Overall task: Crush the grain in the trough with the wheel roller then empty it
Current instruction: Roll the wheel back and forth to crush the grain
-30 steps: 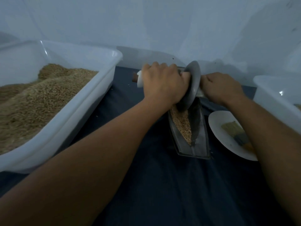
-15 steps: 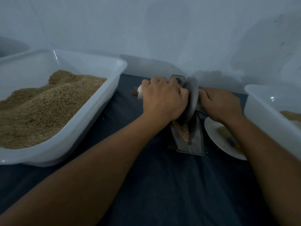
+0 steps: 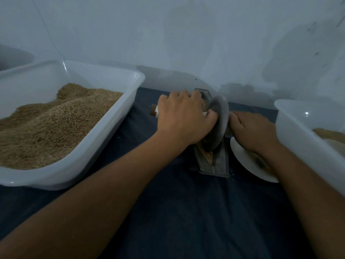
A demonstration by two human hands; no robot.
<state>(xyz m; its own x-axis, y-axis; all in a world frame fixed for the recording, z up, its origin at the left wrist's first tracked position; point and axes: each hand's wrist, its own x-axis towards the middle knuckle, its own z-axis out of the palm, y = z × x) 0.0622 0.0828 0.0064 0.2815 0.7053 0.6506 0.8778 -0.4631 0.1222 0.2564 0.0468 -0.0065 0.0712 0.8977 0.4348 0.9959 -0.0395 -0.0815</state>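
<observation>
Fingers of left hand and right hand curl tightly around wheel roller handles, each grip closed, over trough.

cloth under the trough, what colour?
Dark navy blue, plain with no pattern: the cloth under the trough, seen in the head view.

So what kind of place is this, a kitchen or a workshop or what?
Probably a makeshift grain-crushing work table against a plain wall, not clearly a kitchen. A big white tub heaped with grain stands on a dark cloth, and both hands work a wheel roller in a narrow trough.
</observation>
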